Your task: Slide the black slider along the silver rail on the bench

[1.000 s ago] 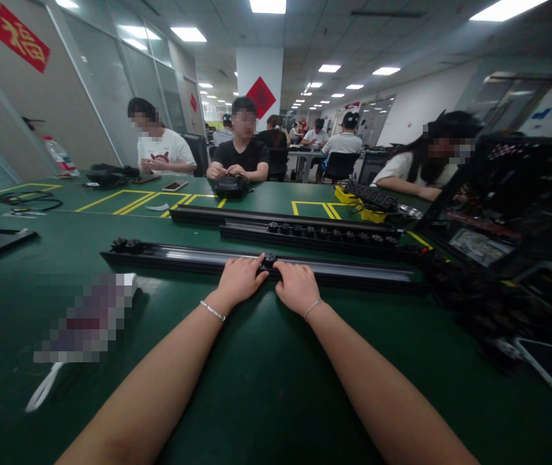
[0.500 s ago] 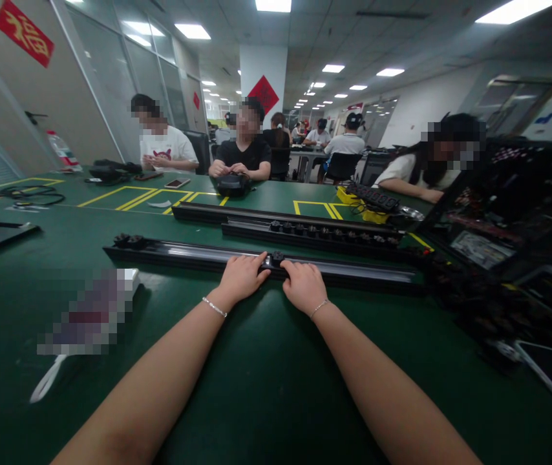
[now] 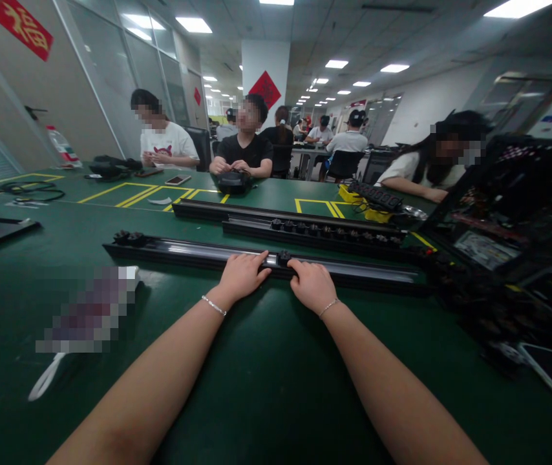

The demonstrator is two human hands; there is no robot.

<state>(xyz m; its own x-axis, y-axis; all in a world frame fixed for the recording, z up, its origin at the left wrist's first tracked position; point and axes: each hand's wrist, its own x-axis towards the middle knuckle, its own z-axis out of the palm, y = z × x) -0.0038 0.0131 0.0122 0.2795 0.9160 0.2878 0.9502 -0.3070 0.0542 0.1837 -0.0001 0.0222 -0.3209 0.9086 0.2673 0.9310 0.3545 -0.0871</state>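
**Both hands on the near rail, a small black module between them**

Head view: the left hand (image 3: 242, 274) lies palm down on the near edge of the long black rail (image 3: 198, 253), fingers stretched flat along its top and pressing rather than gripping. The right hand (image 3: 311, 282) rests just to the right, its fingers curled over the rail's near edge; whether they pinch anything cannot be told, since the fingertips are hidden behind the knuckles. Between the two hands a small black module (image 3: 284, 258) sits in the rail's channel, touching or nearly touching the right fingertips. The rail runs left to right across the green table (image 3: 266, 387), with two more modules (image 3: 128, 238) at its far left end. Behind it lie two further rails (image 3: 305, 227), one carrying a row of modules.

Judged from this, the step in hand is seating or sliding the module along the channel. The next move calls for a steady hold on the rail with the left hand while the right guides the module straight, without tilting it.
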